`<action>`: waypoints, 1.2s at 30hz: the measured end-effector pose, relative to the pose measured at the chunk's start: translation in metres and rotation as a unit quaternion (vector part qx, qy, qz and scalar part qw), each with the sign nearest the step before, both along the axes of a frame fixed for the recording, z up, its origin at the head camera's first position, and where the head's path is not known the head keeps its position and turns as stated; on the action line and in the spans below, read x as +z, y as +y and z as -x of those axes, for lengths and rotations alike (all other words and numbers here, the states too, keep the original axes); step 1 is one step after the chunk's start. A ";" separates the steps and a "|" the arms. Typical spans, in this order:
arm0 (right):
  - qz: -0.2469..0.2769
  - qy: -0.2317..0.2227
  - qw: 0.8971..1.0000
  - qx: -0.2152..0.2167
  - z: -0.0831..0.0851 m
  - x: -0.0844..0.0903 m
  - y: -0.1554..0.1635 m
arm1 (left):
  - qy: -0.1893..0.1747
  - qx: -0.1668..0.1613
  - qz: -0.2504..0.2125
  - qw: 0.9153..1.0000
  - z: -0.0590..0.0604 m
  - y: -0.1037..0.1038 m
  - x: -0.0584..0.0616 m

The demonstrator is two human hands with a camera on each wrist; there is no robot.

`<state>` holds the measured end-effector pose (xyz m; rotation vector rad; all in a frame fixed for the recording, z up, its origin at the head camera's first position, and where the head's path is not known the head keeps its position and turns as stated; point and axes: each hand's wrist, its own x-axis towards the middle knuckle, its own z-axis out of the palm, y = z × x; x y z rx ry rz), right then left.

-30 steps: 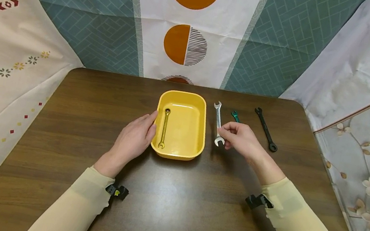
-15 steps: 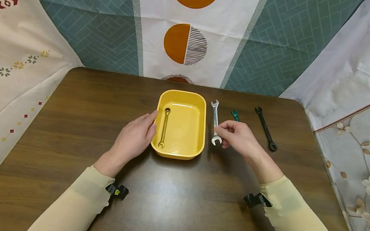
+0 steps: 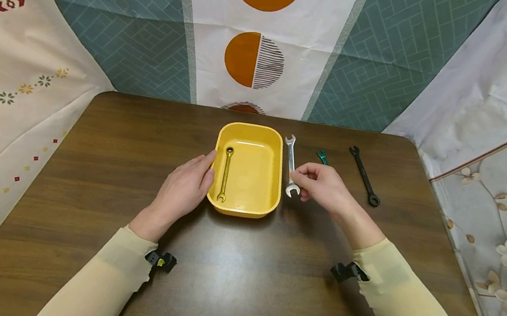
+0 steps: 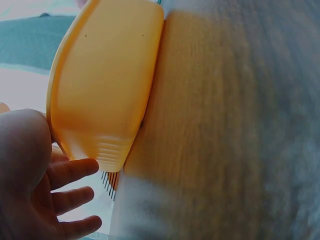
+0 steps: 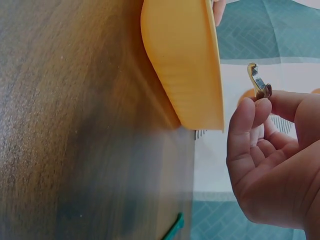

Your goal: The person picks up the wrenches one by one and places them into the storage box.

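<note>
My right hand (image 3: 323,186) pinches a silver open-ended wrench (image 3: 291,155) between thumb and fingers, close to its near end. The wrench is held just to the right of a yellow plastic tray (image 3: 255,180), and the right wrist view shows it end-on above the fingertips (image 5: 261,107). Inside the tray, along its left side, lies a gold-coloured combination wrench (image 3: 225,175). My left hand (image 3: 185,180) rests against the tray's left wall with its fingers extended. In the left wrist view those fingers (image 4: 72,200) reach past the tray's end, relaxed.
On the brown wooden table (image 3: 236,275), a small green wrench (image 3: 322,156) lies partly hidden behind my right hand. Farther right is a black combination wrench (image 3: 364,175). Patterned cloth (image 3: 268,62) hangs behind the table and along both sides.
My right hand has moved left with the silver wrench, bringing it nearer the tray's right rim. My left hand and the tray stay in place.
</note>
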<state>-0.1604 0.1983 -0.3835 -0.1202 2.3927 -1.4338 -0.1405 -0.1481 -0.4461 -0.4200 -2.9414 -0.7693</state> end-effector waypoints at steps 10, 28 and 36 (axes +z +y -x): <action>0.012 0.000 1.000 0.007 0.001 0.001 -0.006 | -0.006 0.000 0.000 1.000 0.000 0.000 0.001; 0.026 -0.005 1.000 0.014 0.001 0.002 -0.019 | -0.010 0.000 -0.001 1.000 -0.001 0.000 0.002; 0.030 -0.003 0.999 0.016 0.001 0.004 -0.023 | -0.010 0.001 0.000 1.000 -0.001 -0.001 0.001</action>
